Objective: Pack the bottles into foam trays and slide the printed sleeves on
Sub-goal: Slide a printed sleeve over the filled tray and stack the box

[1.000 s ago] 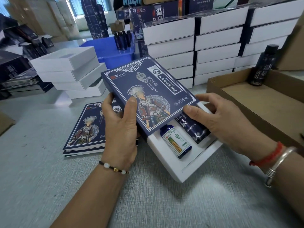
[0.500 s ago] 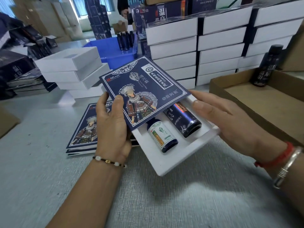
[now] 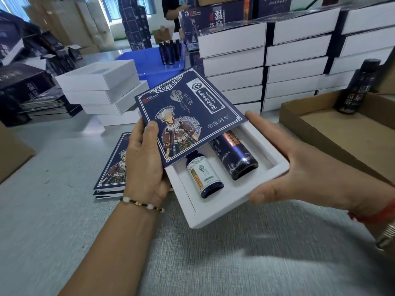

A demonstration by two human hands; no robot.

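A grey, fabric-like tabletop (image 3: pixel 235 263) fills the foreground of a packing room crowded with stock. Above it, the left hand (image 3: pixel 145 163) grips the near left edge of the printed sleeve (image 3: pixel 186 118), thumb lying on the blue printed face and fingers curled under it; a beaded bracelet (image 3: pixel 142 204) circles that wrist. The right hand (image 3: pixel 299 167) holds the white foam tray (image 3: pixel 222 214) by its right side, fingers stretched along the edge toward the sleeve's corner and thumb pressed against the tray's near wall, so the tray is pinched between them. A red cord (image 3: pixel 382 216) and a metal bangle (image 3: pixel 385 233) sit at that wrist.

The sleeve covers only the far part of the tray, which juts out toward the viewer, tilted and lifted off the tabletop. In the exposed part lie two bottles side by side in separate recesses: a small bottle (image 3: pixel 205 178) with a white and green label on the left, and a larger dark blue bottle (image 3: pixel 237 159) on the right, its far end under the sleeve.

Just left of the left hand, a short pile of flat sleeves (image 3: pixel 113 167) (same blue figure print) lies on the tabletop. Behind it stand stacked white boxes (image 3: pixel 100 86), and beyond them a blue crate (image 3: pixel 154 67) with dark bottles at its far side. A wall of white-ended finished boxes (image 3: pixel 297 67) rises behind the sleeve. To the right sits an open cardboard carton (image 3: pixel 320 124) with one dark bottle (image 3: pixel 354 88) standing in its far corner.
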